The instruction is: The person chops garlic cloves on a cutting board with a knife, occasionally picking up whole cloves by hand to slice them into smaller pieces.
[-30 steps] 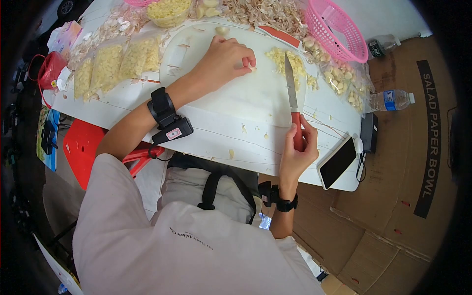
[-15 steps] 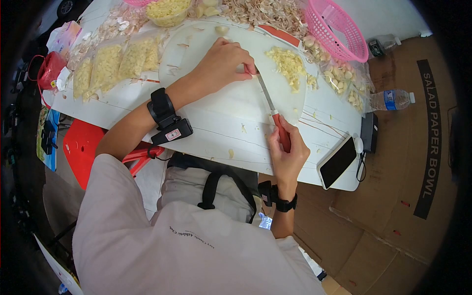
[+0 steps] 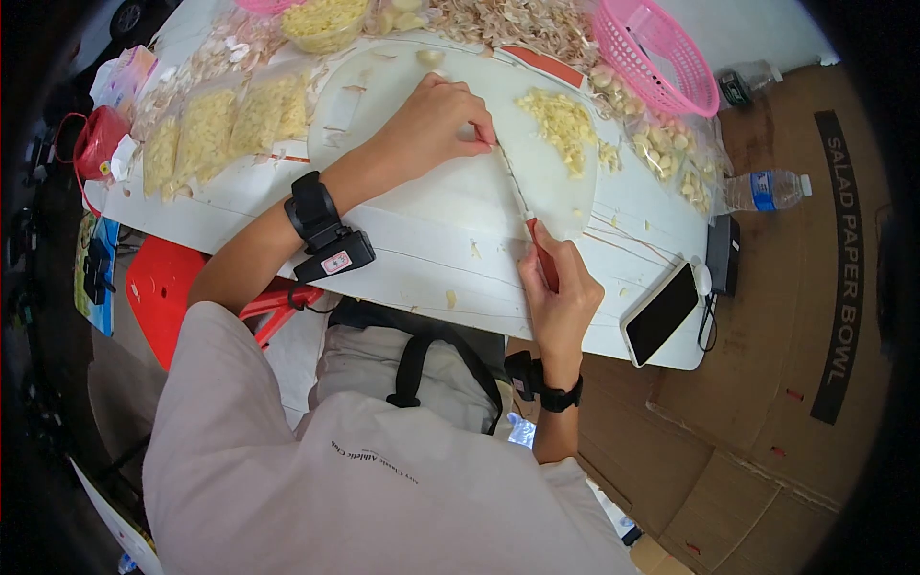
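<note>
My right hand [image 3: 561, 297] is wrapped round the red handle of a small knife [image 3: 545, 257]. Its thin blade slants up and left across a round white cutting board [image 3: 412, 211], seen nearly edge-on. At the blade's tip, the thumb and fingers of my left hand [image 3: 446, 125] are pinched together; whatever is between them is hidden. Chopped garlic [image 3: 563, 125] lies in a loose pile on the board, right of the blade. A whole garlic clove [image 3: 430, 58] rests near the board's far edge, beyond my left hand.
Bags of chopped garlic [image 3: 206, 134] lie left of the board, and a filled tub [image 3: 326, 24] stands behind. Garlic skins [image 3: 508, 21], a pink basket [image 3: 656, 57] and bagged peeled cloves [image 3: 666, 153] line the far side. A phone [image 3: 661, 314] and a bottle [image 3: 767, 191] are at right.
The knife has turned in my right hand, so its blade now looks thinner, and its handle has shifted slightly up and left. My left hand stays almost in place.
</note>
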